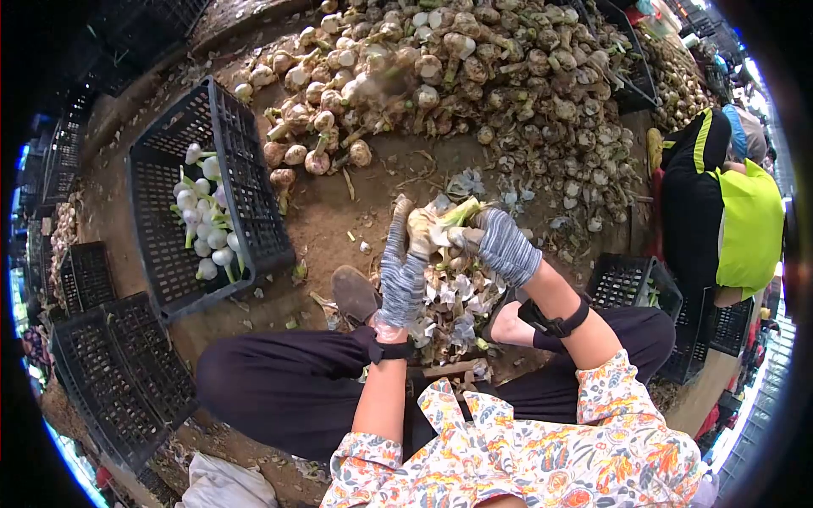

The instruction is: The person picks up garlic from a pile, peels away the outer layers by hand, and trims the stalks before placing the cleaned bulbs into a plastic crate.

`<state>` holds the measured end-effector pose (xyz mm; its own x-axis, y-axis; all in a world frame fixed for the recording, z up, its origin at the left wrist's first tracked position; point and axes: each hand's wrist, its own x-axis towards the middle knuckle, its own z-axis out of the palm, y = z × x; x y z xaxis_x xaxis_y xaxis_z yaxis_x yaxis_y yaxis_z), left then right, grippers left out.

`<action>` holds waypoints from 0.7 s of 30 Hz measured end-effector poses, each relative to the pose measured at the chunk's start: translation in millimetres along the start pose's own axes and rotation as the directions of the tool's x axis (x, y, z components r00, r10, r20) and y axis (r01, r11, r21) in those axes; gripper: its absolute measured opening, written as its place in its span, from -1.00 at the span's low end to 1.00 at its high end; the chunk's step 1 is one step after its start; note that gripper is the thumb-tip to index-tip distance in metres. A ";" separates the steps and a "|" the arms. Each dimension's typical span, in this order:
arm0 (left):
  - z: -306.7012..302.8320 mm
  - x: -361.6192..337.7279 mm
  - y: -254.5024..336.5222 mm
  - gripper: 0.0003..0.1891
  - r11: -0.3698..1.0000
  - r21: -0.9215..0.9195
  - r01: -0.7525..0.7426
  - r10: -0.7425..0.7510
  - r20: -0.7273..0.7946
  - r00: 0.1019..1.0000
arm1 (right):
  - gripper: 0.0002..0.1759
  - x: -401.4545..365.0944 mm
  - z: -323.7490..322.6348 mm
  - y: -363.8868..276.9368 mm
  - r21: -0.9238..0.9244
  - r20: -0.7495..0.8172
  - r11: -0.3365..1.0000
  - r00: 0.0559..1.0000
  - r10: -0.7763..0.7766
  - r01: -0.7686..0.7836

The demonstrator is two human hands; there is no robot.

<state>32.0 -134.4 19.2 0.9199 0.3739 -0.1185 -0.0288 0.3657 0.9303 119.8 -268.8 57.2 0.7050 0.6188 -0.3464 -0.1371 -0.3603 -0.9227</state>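
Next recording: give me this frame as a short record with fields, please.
setting: dirt floor, person seated, both hands gloved
left hand: grips a garlic bulb
right hand: closed on the same bulb near its green stalk
ahead: heap of unpeeled garlic
black crate: holds peeled white bulbs
below the hands: peel scraps
right edge: co-worker in a yellow vest

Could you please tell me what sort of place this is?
Likely a produce-cleaning yard or market floor: a heap of bulbs on bare ground, a black crate of trimmed white bulbs, and the left hand and right hand gripping one bulb over peelings.
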 end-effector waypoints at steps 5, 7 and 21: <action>-18.9 9.6 -12.2 -0.53 0.950 -0.121 0.288 -0.296 -0.055 0.953 | -0.72 -24.5 13.4 -1.8 -0.194 0.035 0.974 0.993 -0.117 0.121; -11.6 3.9 10.5 -0.48 0.839 -0.026 0.543 -0.534 -0.227 0.814 | -0.68 -35.5 15.9 -9.2 -0.224 0.088 0.966 0.989 -0.115 0.132; 11.6 -13.0 27.0 -0.63 0.879 0.473 0.056 -0.127 0.119 0.985 | -0.57 -47.4 17.5 58.0 -0.109 -0.232 0.988 0.964 -0.130 0.107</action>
<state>23.8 -139.3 49.9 0.9560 0.2207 -0.1934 0.2113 -0.0601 0.9756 66.2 -306.8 17.2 0.8589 0.4813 -0.1750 0.0158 -0.3665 -0.9303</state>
